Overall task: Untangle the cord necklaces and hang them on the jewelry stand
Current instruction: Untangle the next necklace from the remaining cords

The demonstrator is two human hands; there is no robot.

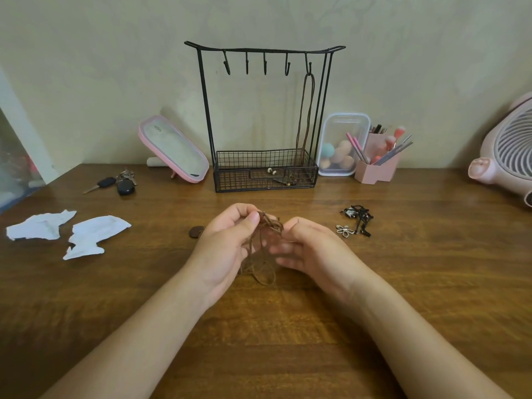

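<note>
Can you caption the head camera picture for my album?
Left hand and right hand pinch a tangled brown cord necklace in front of the jewelry stand.

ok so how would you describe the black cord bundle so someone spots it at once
Start at the black wire jewelry stand at the back of the brown wooden table. Come forward and right of its basket, past the right hand. There lies the black cord bundle with a silver flower pendant, unlike the brown cord necklace the left hand pinches.
</note>
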